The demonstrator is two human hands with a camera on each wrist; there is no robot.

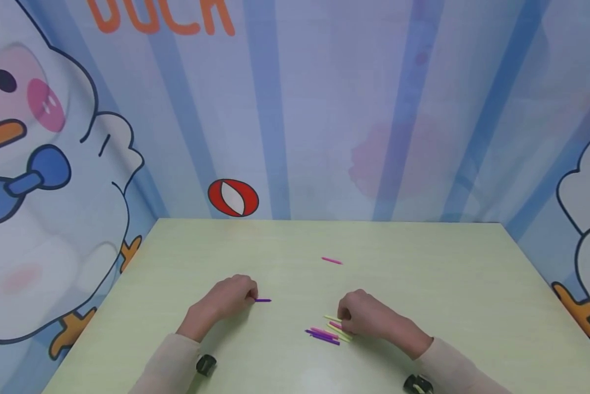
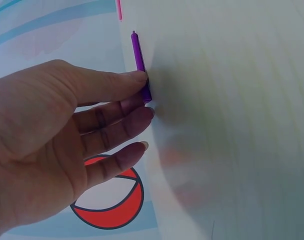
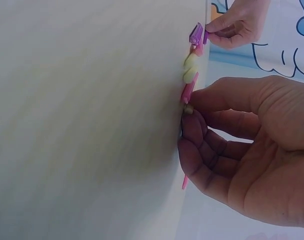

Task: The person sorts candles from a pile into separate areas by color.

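Right hand (image 3: 257,160) pinches a yellow stick (image 3: 188,109), best lifted gently to spare the pile (image 1: 324,333) (it could easily scatter), while left hand (image 1: 228,298) pinches a purple stick (image 1: 263,300).

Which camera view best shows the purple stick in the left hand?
The left wrist view: the purple stick appears large, both ends visible, pinched by the left hand. The head view shows just its protruding end; the right wrist view, only a small, distant piece.

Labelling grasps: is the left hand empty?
No, the left wrist view shows the left hand pinching a purple stick.
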